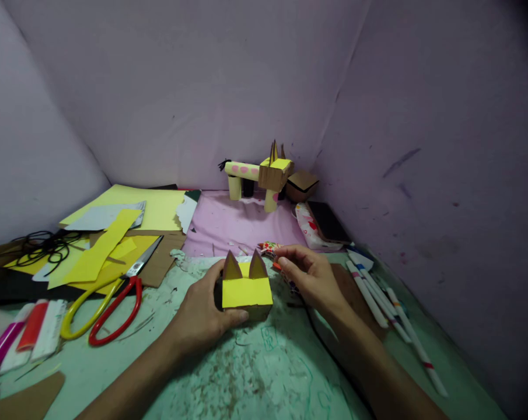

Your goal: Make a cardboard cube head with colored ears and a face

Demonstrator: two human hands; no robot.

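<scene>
My left hand grips a small cardboard box from its left side, thumb along the near edge. Yellow paper covers the box's top, and two pointed cardboard ears stand up at its far side. Just right of the box, my right hand has thumb and forefinger brought together. An orange piece shows by these fingertips; whether they hold it is unclear. Behind and below the fingers lies a flower-patterned thing, partly hidden. A black cord runs from under my right hand toward the near edge.
Scissors, yellow paper and black string lie left, with markers nearer. A cardboard animal figure stands at the back beside a brown box. A phone and several white pens are right.
</scene>
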